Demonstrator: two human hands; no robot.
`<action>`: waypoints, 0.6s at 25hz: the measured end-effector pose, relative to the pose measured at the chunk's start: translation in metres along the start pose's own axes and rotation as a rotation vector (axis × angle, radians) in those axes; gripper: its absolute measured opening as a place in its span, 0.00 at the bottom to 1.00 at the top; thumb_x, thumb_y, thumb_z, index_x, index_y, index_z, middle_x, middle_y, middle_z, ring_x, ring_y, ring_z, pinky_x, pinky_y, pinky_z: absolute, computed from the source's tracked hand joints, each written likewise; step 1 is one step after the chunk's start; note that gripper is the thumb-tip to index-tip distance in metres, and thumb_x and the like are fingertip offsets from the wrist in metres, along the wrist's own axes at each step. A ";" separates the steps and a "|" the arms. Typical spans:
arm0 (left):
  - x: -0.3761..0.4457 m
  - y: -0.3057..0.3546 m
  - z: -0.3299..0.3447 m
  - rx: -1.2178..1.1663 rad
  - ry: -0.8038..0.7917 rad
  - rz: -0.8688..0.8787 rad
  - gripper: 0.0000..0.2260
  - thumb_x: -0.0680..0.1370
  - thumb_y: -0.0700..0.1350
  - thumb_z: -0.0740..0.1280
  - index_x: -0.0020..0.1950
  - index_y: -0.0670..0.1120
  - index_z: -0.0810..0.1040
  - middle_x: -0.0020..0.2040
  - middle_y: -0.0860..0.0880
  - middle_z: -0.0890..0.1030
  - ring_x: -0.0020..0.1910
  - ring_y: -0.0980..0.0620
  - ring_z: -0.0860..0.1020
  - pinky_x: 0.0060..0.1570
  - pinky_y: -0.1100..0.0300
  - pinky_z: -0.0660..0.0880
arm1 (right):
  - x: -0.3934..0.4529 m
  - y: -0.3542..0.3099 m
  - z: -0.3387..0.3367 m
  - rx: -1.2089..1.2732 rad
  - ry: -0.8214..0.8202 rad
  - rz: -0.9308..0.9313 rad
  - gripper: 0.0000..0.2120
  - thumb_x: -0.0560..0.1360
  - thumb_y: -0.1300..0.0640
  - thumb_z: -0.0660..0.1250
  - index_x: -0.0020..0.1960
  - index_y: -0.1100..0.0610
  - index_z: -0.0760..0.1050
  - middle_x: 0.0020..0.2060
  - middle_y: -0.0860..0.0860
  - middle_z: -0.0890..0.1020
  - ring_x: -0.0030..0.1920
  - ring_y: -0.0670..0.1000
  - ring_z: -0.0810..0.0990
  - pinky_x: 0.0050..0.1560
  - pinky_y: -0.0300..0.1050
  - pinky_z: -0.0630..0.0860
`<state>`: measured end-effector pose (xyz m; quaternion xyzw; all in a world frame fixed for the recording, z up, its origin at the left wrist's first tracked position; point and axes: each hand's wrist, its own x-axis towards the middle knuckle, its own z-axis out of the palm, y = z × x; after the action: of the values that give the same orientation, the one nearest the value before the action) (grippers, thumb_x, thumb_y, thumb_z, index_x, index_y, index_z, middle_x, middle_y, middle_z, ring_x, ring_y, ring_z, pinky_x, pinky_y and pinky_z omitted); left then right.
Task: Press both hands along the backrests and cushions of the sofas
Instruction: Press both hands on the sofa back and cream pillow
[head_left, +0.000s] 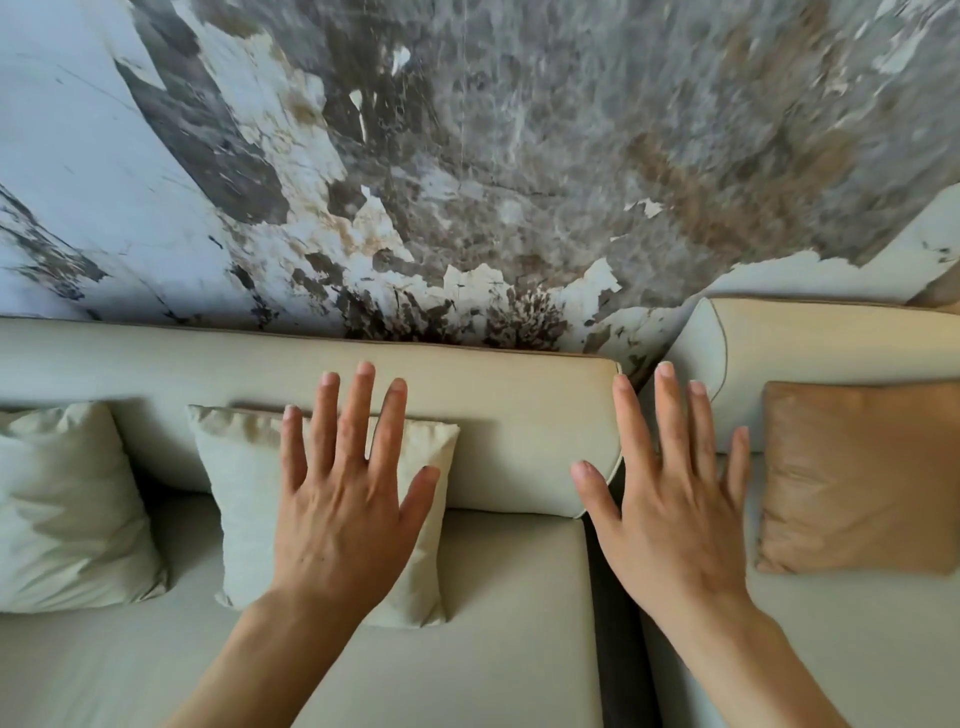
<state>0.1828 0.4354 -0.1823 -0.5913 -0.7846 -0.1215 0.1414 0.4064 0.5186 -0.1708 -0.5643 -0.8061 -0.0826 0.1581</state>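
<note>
Head view: I hold the left hand (343, 499) flat, fingers spread wide, over the pale throw pillow (244, 493) against the left sofa backrest (498, 415); whether it touches I cannot tell. My right hand (670, 493), equally splayed and empty, spans the dark gap (618, 623) toward the right sofa (831, 343), positioned to press. Cream upholstery looks smooth and padded, edged with tan piping.

You face two pale cream sofas side by side, a dark gap between them. The left backrest (493, 410) is a long rounded bolster with tan piping above a flat seat cushion (509, 597); the right backrest (831, 343) matches it.
</note>
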 end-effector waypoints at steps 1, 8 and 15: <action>0.000 0.002 0.007 -0.006 -0.010 -0.001 0.32 0.77 0.59 0.57 0.77 0.44 0.59 0.79 0.41 0.56 0.77 0.40 0.52 0.74 0.40 0.49 | 0.001 0.001 0.007 -0.005 -0.006 0.000 0.35 0.75 0.39 0.54 0.78 0.51 0.50 0.78 0.55 0.53 0.77 0.58 0.51 0.71 0.66 0.48; 0.009 -0.007 0.024 -0.034 -0.061 -0.023 0.33 0.76 0.60 0.57 0.78 0.44 0.58 0.79 0.42 0.55 0.78 0.40 0.50 0.74 0.38 0.50 | 0.001 -0.008 0.017 -0.028 -0.053 -0.006 0.35 0.75 0.38 0.53 0.78 0.51 0.50 0.78 0.56 0.53 0.77 0.58 0.50 0.71 0.65 0.49; 0.017 -0.025 0.071 -0.093 -0.063 0.022 0.33 0.76 0.61 0.55 0.77 0.44 0.59 0.79 0.41 0.56 0.78 0.40 0.52 0.73 0.37 0.51 | 0.001 -0.029 0.052 -0.033 -0.039 0.022 0.35 0.75 0.37 0.51 0.78 0.51 0.51 0.77 0.56 0.56 0.77 0.58 0.52 0.71 0.66 0.51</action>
<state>0.1491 0.4695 -0.2427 -0.6093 -0.7757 -0.1377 0.0900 0.3704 0.5261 -0.2180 -0.5773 -0.8011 -0.0830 0.1341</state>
